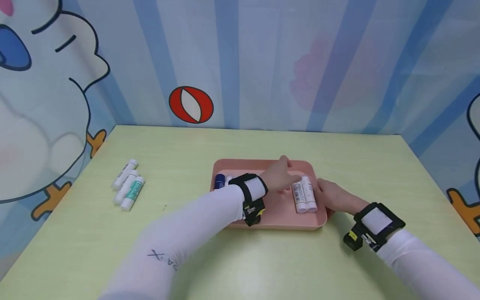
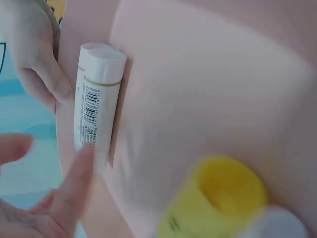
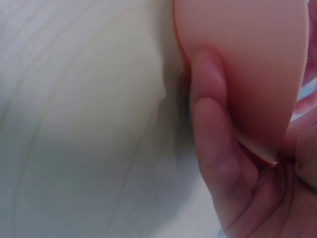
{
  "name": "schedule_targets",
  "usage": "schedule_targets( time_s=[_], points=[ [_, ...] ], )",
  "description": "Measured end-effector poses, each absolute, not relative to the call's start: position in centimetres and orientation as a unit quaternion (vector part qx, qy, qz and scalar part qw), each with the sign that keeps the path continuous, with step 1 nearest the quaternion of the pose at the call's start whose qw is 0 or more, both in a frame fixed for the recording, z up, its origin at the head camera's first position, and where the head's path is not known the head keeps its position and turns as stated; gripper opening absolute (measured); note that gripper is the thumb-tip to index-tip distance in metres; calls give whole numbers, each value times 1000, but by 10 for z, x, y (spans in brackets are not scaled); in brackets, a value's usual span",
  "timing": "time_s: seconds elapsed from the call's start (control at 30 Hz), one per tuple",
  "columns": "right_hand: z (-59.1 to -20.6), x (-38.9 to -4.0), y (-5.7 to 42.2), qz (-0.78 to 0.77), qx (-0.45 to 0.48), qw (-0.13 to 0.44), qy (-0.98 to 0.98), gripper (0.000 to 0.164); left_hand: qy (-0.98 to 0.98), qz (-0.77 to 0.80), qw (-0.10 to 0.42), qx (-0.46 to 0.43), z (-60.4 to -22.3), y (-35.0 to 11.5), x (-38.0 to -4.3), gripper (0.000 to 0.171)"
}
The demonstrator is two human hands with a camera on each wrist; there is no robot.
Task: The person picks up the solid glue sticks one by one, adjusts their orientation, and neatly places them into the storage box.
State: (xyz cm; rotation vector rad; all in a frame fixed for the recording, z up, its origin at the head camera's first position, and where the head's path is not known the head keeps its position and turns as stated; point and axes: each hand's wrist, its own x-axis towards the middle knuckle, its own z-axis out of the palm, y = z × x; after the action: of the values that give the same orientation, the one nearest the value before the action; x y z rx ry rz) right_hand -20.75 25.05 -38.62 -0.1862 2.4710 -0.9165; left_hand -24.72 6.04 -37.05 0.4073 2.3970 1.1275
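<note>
Two white capped tubes (image 1: pixel 299 196), one with a barcode label, lie side by side at the right end of a pink tray (image 1: pixel 275 218). My left hand (image 1: pixel 278 175) reaches over the tray, fingers extended. In the left wrist view its index fingertip (image 2: pixel 88 151) is at the lower end of the barcode label, with the thumb held apart. My right hand (image 1: pixel 335 196) grips the tray's right side; in the right wrist view its fingers (image 3: pixel 213 134) curl under the tray's outer wall.
A dark blue tube (image 1: pixel 219 181) stands out at the tray's left end, partly behind my left wrist. A blurred yellow tube (image 2: pixel 213 198) shows in the left wrist view. Three more tubes, one with a green label (image 1: pixel 133 191), lie on the table at left. A patterned backdrop rises behind.
</note>
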Motion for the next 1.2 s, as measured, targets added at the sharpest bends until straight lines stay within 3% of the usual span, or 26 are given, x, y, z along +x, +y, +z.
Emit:
schedule_targets(
  time_s=[0.17, 0.43, 0.9, 1.2],
  points=[
    [-386, -208, 251, -336, -65, 248, 906, 29, 839, 458, 213, 201, -346, 26, -220, 42],
    [-384, -208, 251, -332, -59, 245, 909, 29, 828, 488, 144, 237, -334, -46, -194, 31],
    [-386, -205, 250, -333, -61, 243, 909, 33, 879, 460, 41, 115, -346, -162, -179, 39],
    [-387, -207, 251, -342, -58, 245, 906, 33, 970, 176, -90, 144, -357, -217, -177, 47]
  ],
)
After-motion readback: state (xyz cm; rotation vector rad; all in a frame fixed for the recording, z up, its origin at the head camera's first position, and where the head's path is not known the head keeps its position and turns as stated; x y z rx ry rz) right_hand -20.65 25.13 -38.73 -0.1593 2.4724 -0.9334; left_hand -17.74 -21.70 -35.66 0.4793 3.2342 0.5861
